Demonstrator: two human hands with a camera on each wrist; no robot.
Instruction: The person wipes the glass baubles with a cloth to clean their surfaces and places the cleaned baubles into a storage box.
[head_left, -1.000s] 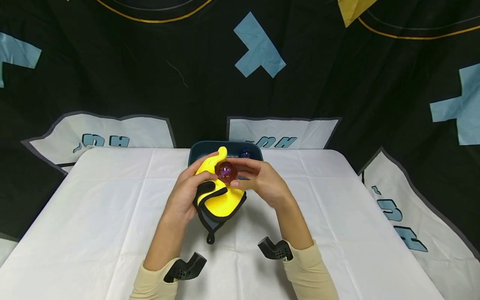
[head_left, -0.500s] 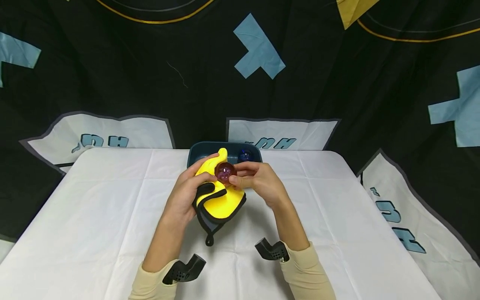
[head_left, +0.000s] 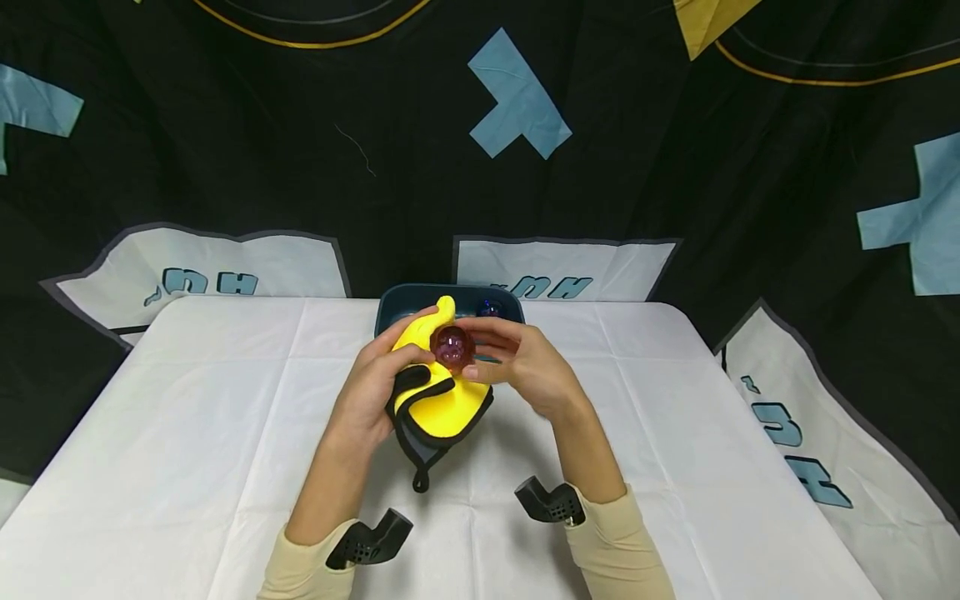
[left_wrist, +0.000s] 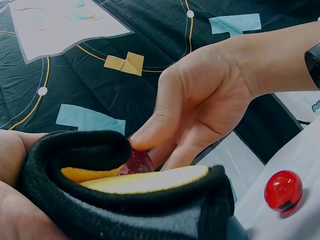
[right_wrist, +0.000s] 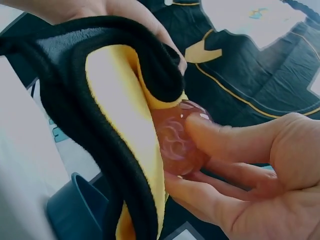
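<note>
Table (head_left: 637,400): white covering, creased. Backdrop (head_left: 300,167): black, at 12 o'clock, bearing light-blue shapes (head_left: 520,93). Forearms: beige sleeves (head_left: 618,546), entering from 7 and 5 o'clock. Left hand (head_left: 375,375): fingers clamped on a folded yellow cloth (head_left: 446,412), black-edged, from its 9 o'clock side. Right hand (head_left: 525,362): at 3 o'clock, thumb and fingers clamped on a reddish clear ball (head_left: 453,347), set against the cloth's yellow face. Tray (head_left: 401,300): dark teal, at the table's 12 o'clock edge; blue ball (head_left: 490,308) inside, towards its 3 o'clock end.
</note>
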